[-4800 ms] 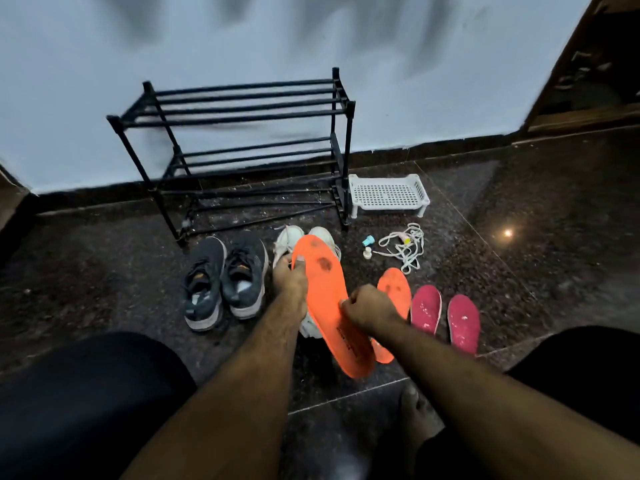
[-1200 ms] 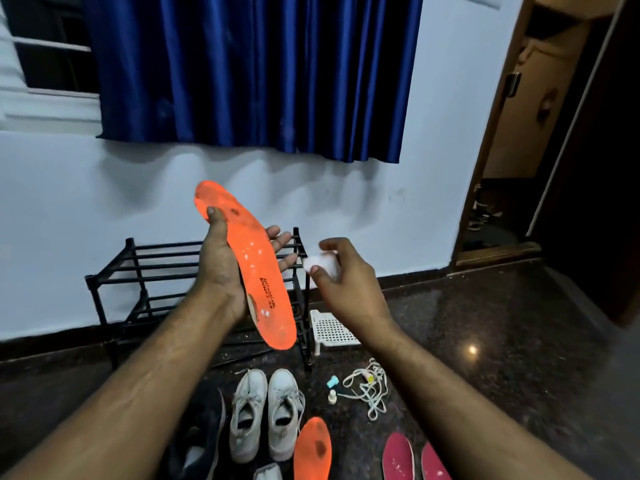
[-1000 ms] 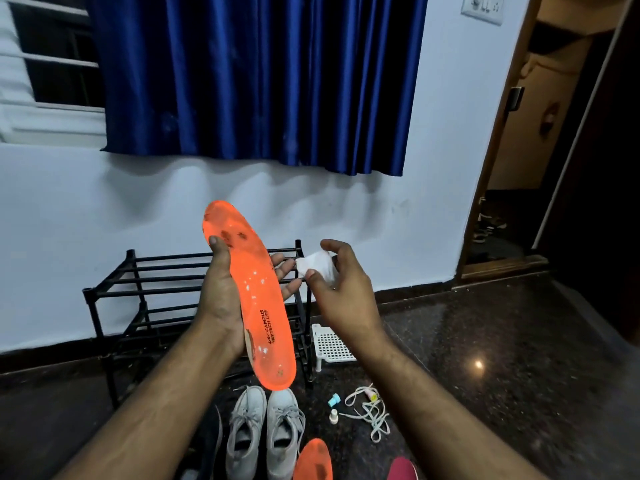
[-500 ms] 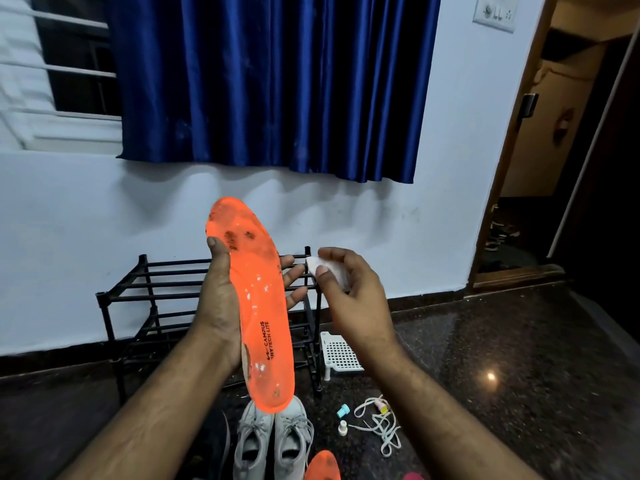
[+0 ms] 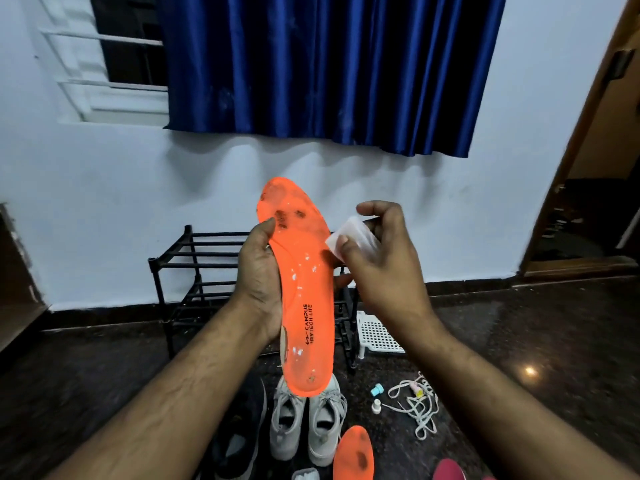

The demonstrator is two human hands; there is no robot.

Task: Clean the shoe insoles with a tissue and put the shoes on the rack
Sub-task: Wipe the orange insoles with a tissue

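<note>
Two bare forearms, no sleeves, hairy, unadorned wrists.

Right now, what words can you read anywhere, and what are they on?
"CAMPUS" on the orange insole held up by the left hand.
"DRYTECH LITE", just below it on the same insole; the first letters are a bit unclear.
No words show on the tissue in the right hand, the shoes or the rack.

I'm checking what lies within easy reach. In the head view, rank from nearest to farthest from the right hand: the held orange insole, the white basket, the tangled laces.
1. Held orange insole: just left of the right hand.
2. White basket: on the floor below it, beside the rack.
3. Tangled laces: lower on the floor.
</note>
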